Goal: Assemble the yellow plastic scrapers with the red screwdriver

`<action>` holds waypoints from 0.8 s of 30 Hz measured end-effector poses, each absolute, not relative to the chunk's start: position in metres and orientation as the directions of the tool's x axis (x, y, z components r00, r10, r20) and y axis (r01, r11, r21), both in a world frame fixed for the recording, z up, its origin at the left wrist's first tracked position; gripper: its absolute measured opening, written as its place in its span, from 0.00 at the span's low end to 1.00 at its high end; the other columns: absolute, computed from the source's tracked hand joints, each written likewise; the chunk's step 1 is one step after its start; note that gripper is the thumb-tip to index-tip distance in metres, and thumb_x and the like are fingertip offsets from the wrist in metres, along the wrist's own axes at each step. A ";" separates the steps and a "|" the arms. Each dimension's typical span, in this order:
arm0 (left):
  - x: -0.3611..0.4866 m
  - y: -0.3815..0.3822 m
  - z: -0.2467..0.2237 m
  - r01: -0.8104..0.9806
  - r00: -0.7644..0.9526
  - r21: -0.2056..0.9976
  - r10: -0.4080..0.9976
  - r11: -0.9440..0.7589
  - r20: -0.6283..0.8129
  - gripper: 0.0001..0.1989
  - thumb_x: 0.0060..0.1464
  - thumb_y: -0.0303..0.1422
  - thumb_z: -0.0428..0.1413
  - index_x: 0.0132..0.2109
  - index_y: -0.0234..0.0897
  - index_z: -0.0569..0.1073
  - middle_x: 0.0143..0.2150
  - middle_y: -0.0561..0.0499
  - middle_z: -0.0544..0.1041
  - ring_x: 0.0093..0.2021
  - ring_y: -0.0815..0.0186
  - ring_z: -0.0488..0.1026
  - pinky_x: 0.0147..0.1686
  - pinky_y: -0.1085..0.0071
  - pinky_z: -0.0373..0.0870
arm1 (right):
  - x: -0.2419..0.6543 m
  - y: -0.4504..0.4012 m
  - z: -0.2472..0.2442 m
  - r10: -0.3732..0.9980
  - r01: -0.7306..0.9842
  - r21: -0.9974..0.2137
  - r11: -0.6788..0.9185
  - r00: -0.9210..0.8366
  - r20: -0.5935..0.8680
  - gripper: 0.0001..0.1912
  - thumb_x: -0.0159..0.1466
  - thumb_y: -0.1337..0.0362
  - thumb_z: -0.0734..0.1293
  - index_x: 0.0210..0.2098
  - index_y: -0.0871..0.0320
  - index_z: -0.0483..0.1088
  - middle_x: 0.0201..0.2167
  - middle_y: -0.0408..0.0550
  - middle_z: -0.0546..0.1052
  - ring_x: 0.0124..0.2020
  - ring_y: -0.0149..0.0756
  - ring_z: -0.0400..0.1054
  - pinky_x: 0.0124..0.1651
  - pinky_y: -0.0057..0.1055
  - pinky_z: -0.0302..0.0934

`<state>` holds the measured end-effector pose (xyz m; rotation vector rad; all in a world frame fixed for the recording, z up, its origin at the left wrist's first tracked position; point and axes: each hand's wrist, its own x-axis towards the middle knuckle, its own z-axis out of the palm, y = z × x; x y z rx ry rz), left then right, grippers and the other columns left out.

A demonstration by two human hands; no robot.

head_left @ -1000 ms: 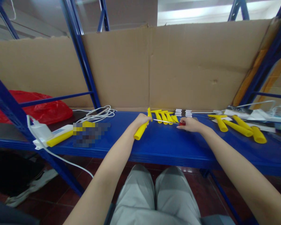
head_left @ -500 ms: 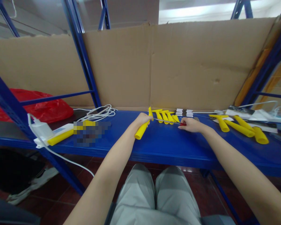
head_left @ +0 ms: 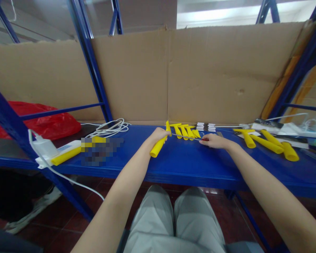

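Note:
My left hand is wrapped round a yellow T-shaped handle piece, its wide round end pointing down toward me. In my right hand is the red handle of a thin metal tool, like a screwdriver. The tool's shaft reaches left to the yellow piece at my left hand. Whether its tip is inside the piece I cannot tell. Just behind the shaft lies a row of several yellow pieces on the blue shelf.
Small black-and-white items lie at the cardboard. More yellow pieces and papers are at the right. At the left are a white power strip, coiled cable and a red bag. A person's shoe shows below.
The view has shifted slightly. My right hand has moved a little relative to the small items behind it, with less of the red handle showing. Both hands keep their holds.

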<state>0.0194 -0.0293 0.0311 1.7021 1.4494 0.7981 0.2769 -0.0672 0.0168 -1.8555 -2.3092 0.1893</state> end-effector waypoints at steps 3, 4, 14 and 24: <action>0.018 -0.025 0.029 0.506 0.173 0.858 0.985 -0.086 -0.003 0.05 0.45 0.26 0.53 0.23 0.32 0.69 0.12 0.56 0.64 0.13 0.72 0.62 0.16 0.76 0.59 | 0.275 -0.069 0.018 0.976 0.972 -0.152 0.181 -0.158 0.150 0.09 0.57 0.58 0.62 0.26 0.57 0.65 0.26 0.48 0.74 0.28 0.36 0.67 0.29 0.28 0.55; 0.018 -0.024 0.028 0.503 0.177 0.860 0.984 -0.090 -0.001 0.05 0.45 0.26 0.53 0.24 0.32 0.69 0.12 0.56 0.64 0.12 0.73 0.62 0.16 0.76 0.59 | 0.274 -0.070 0.018 0.974 0.978 -0.134 0.161 -0.136 0.181 0.08 0.56 0.59 0.64 0.26 0.56 0.64 0.26 0.47 0.74 0.27 0.35 0.67 0.28 0.27 0.55; 0.019 -0.030 0.031 0.526 0.176 0.847 0.984 -0.082 -0.013 0.07 0.46 0.26 0.54 0.22 0.32 0.68 0.12 0.56 0.64 0.13 0.73 0.62 0.17 0.76 0.59 | 0.275 -0.069 0.017 0.964 0.987 -0.096 0.129 -0.102 0.245 0.13 0.50 0.58 0.68 0.24 0.55 0.58 0.20 0.41 0.69 0.22 0.32 0.62 0.24 0.26 0.50; 0.020 -0.030 0.030 0.542 0.152 0.836 0.988 -0.082 -0.002 0.05 0.45 0.26 0.54 0.23 0.32 0.69 0.12 0.56 0.63 0.13 0.72 0.62 0.17 0.75 0.60 | 0.284 -0.063 0.014 0.970 0.981 -0.135 0.138 -0.106 0.220 0.12 0.50 0.59 0.68 0.26 0.55 0.59 0.22 0.43 0.70 0.24 0.33 0.63 0.25 0.27 0.52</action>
